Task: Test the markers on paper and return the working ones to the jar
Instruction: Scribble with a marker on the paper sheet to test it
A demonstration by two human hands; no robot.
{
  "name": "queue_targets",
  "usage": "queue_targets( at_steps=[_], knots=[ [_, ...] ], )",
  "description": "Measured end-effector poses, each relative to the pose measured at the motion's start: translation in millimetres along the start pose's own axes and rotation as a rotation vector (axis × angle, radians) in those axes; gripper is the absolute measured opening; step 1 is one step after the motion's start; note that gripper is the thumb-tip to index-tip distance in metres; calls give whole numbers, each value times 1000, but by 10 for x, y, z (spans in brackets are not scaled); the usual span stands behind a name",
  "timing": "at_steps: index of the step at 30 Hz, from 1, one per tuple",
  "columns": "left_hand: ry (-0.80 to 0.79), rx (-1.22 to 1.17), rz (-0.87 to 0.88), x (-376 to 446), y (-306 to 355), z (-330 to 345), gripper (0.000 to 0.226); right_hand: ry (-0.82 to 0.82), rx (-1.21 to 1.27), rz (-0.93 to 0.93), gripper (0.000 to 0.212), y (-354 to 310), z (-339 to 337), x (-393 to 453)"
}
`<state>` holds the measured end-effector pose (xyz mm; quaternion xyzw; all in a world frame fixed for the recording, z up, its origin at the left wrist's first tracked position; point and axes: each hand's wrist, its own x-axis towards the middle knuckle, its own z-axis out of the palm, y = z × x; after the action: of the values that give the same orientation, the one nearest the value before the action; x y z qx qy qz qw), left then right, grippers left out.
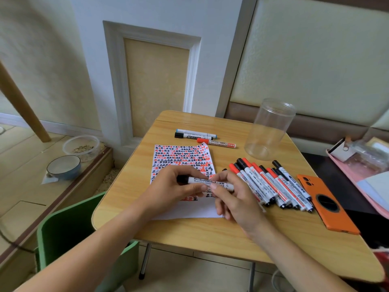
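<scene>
Black-capped marker (210,183) held level between left hand (174,186) and right hand (233,197).

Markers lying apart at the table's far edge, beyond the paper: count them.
3. The blue-capped marker lies farthest, the black-capped marker beside it, and the red-capped marker nearest the paper.

A small wood-grain bench (189,230) stood against a pale wall with a framed cream panel (155,85). A green chair (69,230) sat at its left, above beige floor tiles (27,207). Padded cream upholstery (315,60) filled the right. Soft daylight.
</scene>
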<state>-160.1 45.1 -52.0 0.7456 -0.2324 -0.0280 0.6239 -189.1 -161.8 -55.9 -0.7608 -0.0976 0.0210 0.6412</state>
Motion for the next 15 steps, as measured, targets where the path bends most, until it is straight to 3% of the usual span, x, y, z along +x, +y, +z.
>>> queue_targets(
  at_steps=[11,15],
  knots=[
    [-3,28,21,8,-27,13,13,12,-8,-16,6,11,-3,6],
    [43,307,102,30,-33,-68,23,-11,-45,-12,5,18,-6,11]
  ],
)
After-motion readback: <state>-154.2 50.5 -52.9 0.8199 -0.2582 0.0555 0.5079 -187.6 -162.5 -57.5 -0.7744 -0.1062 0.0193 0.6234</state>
